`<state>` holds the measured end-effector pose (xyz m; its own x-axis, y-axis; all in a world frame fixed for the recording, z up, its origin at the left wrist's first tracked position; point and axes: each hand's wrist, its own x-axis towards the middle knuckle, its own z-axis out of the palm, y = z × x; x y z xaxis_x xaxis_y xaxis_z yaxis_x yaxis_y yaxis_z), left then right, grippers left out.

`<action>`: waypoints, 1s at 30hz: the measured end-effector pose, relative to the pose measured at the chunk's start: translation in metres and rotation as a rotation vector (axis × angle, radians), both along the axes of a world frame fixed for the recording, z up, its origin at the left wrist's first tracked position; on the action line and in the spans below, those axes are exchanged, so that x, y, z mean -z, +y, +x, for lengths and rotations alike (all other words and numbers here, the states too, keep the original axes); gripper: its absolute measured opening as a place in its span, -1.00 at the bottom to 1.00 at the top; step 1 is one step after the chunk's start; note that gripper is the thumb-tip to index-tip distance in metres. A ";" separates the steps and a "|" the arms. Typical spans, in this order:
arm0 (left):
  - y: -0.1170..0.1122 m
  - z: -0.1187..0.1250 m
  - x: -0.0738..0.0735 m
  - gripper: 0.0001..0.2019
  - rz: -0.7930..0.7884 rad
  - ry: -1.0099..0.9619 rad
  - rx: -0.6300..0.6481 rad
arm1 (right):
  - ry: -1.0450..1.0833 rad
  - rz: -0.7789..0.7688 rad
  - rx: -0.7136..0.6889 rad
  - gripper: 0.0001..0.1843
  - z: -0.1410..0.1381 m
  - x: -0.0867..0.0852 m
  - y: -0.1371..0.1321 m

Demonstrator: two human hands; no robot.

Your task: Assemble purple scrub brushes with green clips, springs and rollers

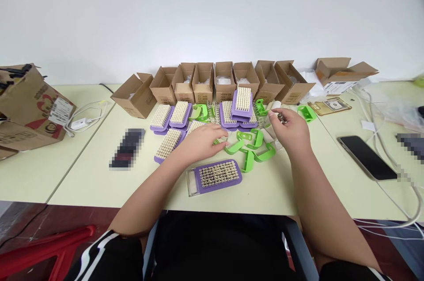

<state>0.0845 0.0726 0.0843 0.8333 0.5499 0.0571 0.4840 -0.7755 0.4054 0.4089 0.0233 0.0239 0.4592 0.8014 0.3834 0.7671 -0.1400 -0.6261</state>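
Observation:
My left hand (206,140) hovers over the middle of the table, thumb and fingers apart. A green piece (217,142) shows in the gap between them; whether they touch it I cannot tell. My right hand (293,130) is closed on small shiny metal parts (282,118), mostly hidden by the fingers. Between my hands lie several curved green plastic pieces (247,161). Nearest to me is a purple block (237,176) with rows of small metal-tipped pegs, beside a clear plastic cover (192,183). More purple blocks with pale pegs (168,143) lie behind my left hand.
Open cardboard boxes (203,95) line the wall, some with white contents. Springs (213,113) lie behind the green pieces. A black phone (366,157) and white cables (402,164) are at the right. A larger carton (33,117) stands far left, near a white adapter (81,123).

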 end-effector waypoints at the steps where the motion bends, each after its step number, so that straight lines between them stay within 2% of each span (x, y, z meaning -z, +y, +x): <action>1: -0.007 -0.001 -0.007 -0.60 -0.051 0.004 0.020 | 0.005 0.007 0.008 -0.54 0.000 0.000 0.000; 3: -0.022 -0.004 -0.016 -0.51 -0.128 0.044 0.068 | 0.011 0.021 0.019 -0.55 0.001 0.000 -0.001; 5: -0.039 -0.010 -0.017 -0.38 -0.166 0.095 0.092 | 0.005 0.045 0.022 -0.56 0.001 0.000 -0.001; 9: -0.068 -0.025 -0.006 -0.06 -0.189 0.172 0.046 | 0.001 0.095 0.027 -0.54 0.002 0.000 -0.002; 11: -0.079 -0.033 0.003 0.03 -0.188 0.206 -0.003 | 0.004 0.127 0.047 -0.55 0.001 -0.005 -0.006; 14: -0.088 -0.043 0.013 0.08 -0.200 0.244 -0.050 | 0.049 0.182 0.091 -0.58 -0.004 -0.017 -0.020; 18: -0.090 -0.049 0.025 -0.05 -0.222 0.165 -0.088 | 0.269 0.253 0.165 -0.53 -0.012 -0.025 -0.060; 21: -0.089 -0.052 0.035 -0.13 -0.225 0.059 -0.109 | 0.183 0.339 0.306 -0.54 -0.012 -0.012 -0.101; 23: -0.088 -0.053 0.040 -0.18 -0.219 0.004 -0.124 | 0.131 0.318 0.399 -0.53 -0.008 0.004 -0.128; 24: -0.088 -0.053 0.042 -0.20 -0.214 -0.020 -0.132 | 0.093 0.277 0.400 -0.56 -0.006 0.012 -0.141; 27: -0.087 -0.054 0.047 -0.24 -0.202 -0.057 -0.133 | -0.106 0.054 0.288 -0.60 -0.003 0.033 -0.172; 30: -0.084 -0.055 0.050 -0.24 -0.185 -0.052 -0.102 | -0.266 -0.078 0.173 -0.59 -0.010 0.046 -0.184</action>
<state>0.0296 -0.0110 0.0341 0.7714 0.6362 -0.0117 0.5310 -0.6334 0.5629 0.3989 -0.1608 -0.0218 0.4831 0.7521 0.4482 0.8629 -0.3221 -0.3895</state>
